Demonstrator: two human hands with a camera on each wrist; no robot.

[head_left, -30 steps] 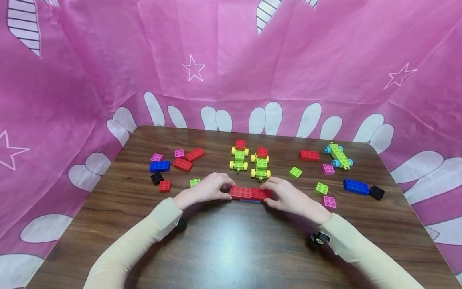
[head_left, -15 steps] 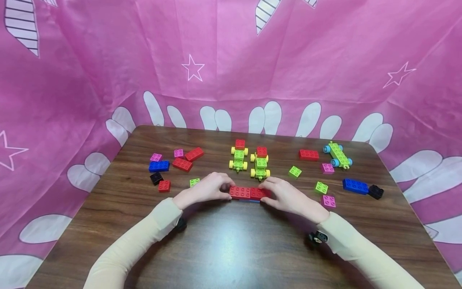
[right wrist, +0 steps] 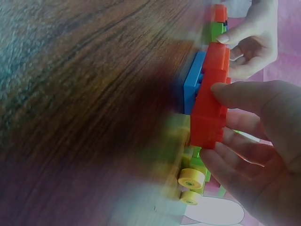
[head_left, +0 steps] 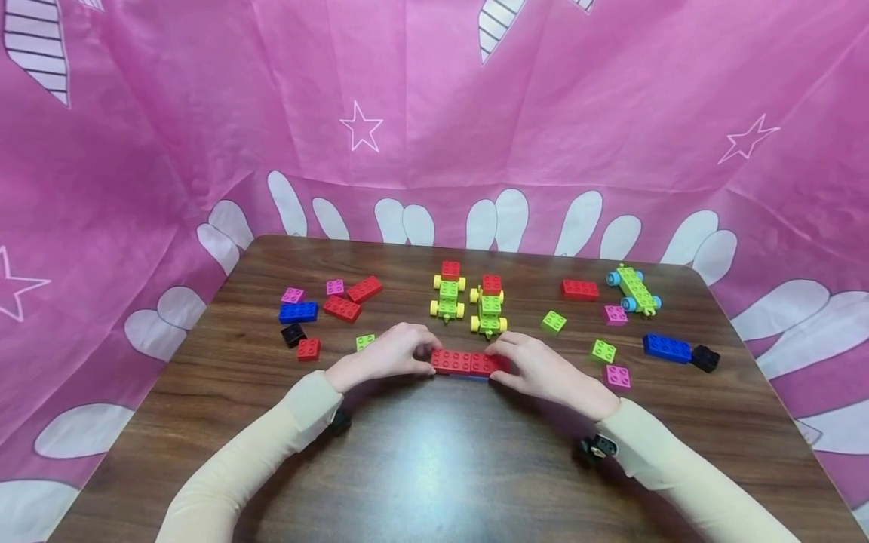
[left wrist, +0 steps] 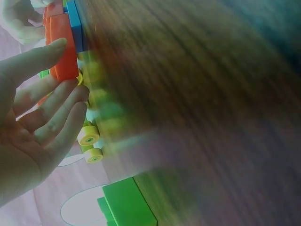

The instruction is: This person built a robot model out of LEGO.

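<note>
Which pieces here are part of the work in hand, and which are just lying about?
In hand: red bricks on a blue brick, held by left hand and right hand.
Lying about: yellow-wheeled cars, blue-wheeled car, black brick.

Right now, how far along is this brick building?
Done, it seems: two small cars with yellow wheels stand built behind the hands. In hand: the left hand and right hand hold a row of red bricks seated on a blue brick. Left: loose bricks, such as a green one, lie unused around the table.
</note>
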